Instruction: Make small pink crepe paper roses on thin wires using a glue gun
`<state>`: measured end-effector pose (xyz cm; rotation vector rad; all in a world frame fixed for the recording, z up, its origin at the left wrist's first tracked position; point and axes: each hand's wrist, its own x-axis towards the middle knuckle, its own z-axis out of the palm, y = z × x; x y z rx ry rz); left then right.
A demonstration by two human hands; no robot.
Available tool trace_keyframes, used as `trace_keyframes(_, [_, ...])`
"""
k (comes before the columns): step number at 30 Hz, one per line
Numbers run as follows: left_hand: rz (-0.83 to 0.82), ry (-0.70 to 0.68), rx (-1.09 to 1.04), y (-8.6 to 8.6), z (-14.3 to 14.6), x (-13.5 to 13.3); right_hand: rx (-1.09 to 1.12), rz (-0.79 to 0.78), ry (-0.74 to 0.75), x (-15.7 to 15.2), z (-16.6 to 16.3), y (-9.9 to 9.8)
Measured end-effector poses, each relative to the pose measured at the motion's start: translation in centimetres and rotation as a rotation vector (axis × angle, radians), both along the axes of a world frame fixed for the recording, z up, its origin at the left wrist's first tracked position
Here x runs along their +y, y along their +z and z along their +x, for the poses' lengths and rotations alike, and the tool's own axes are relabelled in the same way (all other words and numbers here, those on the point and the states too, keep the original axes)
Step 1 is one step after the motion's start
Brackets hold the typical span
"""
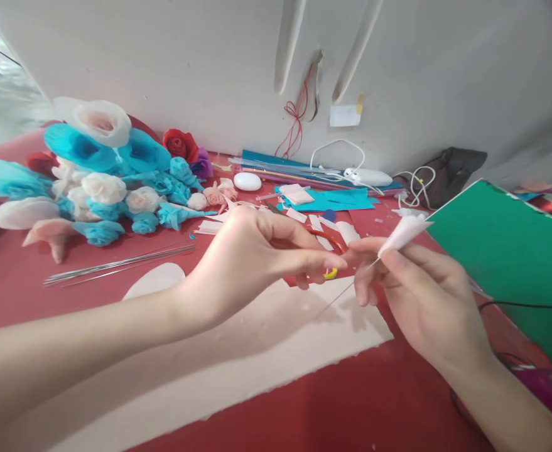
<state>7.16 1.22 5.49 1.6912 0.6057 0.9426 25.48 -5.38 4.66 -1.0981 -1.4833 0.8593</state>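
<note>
My right hand (417, 292) pinches a small white paper bud (404, 232) set on a thin metal wire (339, 296) that slants down to the left. My left hand (252, 254) reaches in from the left, its fingers closed in a pinch right at the base of the bud beside my right fingertips. Both hands hover above a pale cream paper sheet (238, 370) lying on the red table (351, 414). What the left fingertips grip is too small to name.
A pile of blue, white, pink and red paper flowers (101, 182) fills the left. Loose wires (120, 263) lie in front of it. Paper scraps (304, 216), blue sheets (332, 199), a white glue gun (367, 176) with cable and a green sheet (511, 263) lie nearby.
</note>
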Motion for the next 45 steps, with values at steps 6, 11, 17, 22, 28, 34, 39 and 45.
trace_keyframes(6, [0.076, 0.025, -0.027, -0.4, 0.3, 0.4, 0.166, -0.088, 0.047, 0.1, -0.4, 0.6])
trace_keyframes(11, [-0.058, 0.014, -0.019, -0.3, 0.3, -0.1, 0.249, -0.281, 0.123, -0.3, -0.9, 0.8])
trace_keyframes(17, [-0.217, -0.068, 0.039, -0.6, 0.5, -0.3, 0.310, -0.403, 0.222, -0.4, -1.1, 0.6])
trace_keyframes(22, [-0.307, -0.160, 0.055, -1.0, 0.7, -0.6, 0.336, -0.460, 0.255, -0.5, -1.6, 0.3])
trace_keyframes(28, [-0.415, -0.208, 0.013, -1.2, 0.9, -0.9, 0.303, -0.446, 0.244, -0.9, -2.0, -0.6])
trace_keyframes(34, [-0.367, -0.184, 0.034, -1.2, 0.6, -0.8, 0.272, -0.406, 0.168, -0.6, -2.0, -0.7])
trace_keyframes(39, [-0.373, -0.173, 0.007, -0.9, 0.8, -0.6, 0.288, -0.311, 0.003, -0.4, -1.7, 0.1])
trace_keyframes(45, [-0.427, -0.135, -0.025, -1.0, 0.9, -0.3, 0.261, -0.278, -0.034, -0.2, -1.4, 0.3])
